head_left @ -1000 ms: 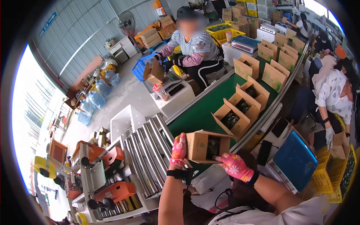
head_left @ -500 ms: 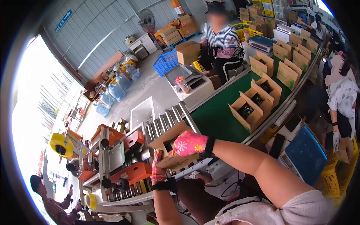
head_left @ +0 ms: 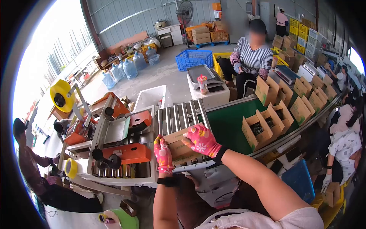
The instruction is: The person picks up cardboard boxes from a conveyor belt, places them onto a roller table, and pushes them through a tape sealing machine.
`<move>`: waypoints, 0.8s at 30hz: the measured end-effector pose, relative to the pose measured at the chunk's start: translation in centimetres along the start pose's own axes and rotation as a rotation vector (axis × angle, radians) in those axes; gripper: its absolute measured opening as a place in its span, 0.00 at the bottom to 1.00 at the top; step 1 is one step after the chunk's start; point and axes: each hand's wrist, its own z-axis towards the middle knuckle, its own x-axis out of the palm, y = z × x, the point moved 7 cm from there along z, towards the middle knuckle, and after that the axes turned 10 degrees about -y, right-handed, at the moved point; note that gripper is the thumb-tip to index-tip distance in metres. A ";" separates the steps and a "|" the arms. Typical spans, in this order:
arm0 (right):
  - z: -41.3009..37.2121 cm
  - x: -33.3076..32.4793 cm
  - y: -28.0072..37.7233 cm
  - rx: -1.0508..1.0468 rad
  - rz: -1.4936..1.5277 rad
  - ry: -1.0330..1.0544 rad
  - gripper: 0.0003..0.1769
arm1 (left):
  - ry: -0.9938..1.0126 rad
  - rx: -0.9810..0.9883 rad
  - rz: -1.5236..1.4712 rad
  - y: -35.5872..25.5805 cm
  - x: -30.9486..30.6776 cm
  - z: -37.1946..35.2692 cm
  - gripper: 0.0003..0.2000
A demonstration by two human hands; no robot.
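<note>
At the near end of the roller track point(head_left: 179, 114), just below the middle of the view, the cardboard box point(head_left: 179, 149) lies on the metal rollers with its flaps closed. It is between the person's two hands, both in pink flowered gloves. The long axis of the box goes about from 9 o'clock to 3 o'clock, a little raised toward 2 o'clock, so it lies across the rollers, which themselves go from 6 toward 12 o'clock. The left hand point(head_left: 163, 153) stands at the 9 o'clock end of the box, with its fingers straight up and pressed flat against that short side; its thumb is hidden. The right hand point(head_left: 202, 140) comes in from 4 o'clock and rests on top, with its fingers spread and bent down over the upper flap. Both hands touch the box and hold it between them, and neither is clenched into a fist. The left hand is nearer to the orange tape machine point(head_left: 122, 150), which stands just beside the box at 9 o'clock with a yellow tape roll point(head_left: 61, 95) above it at 10 o'clock. At 2 o'clock from the box lies the green belt point(head_left: 225, 128), which carries the open boxes point(head_left: 263, 128), well apart from the fingers.
</note>
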 end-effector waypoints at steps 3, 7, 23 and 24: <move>-0.6 -1.4 0.8 -0.130 0.011 -0.142 0.29 | 0.005 0.089 0.181 -0.8 0.2 0.2 0.17; -1.4 -1.2 0.6 -0.135 -0.140 0.159 0.43 | -0.027 0.125 0.184 -2.3 0.0 -0.8 0.18; 12.4 12.9 5.2 0.027 -0.134 0.194 0.48 | -0.050 0.475 0.851 1.9 -2.6 -3.6 0.32; 13.3 13.6 6.6 -0.002 -0.124 0.204 0.48 | 0.129 0.518 1.074 1.8 -2.0 -4.6 0.33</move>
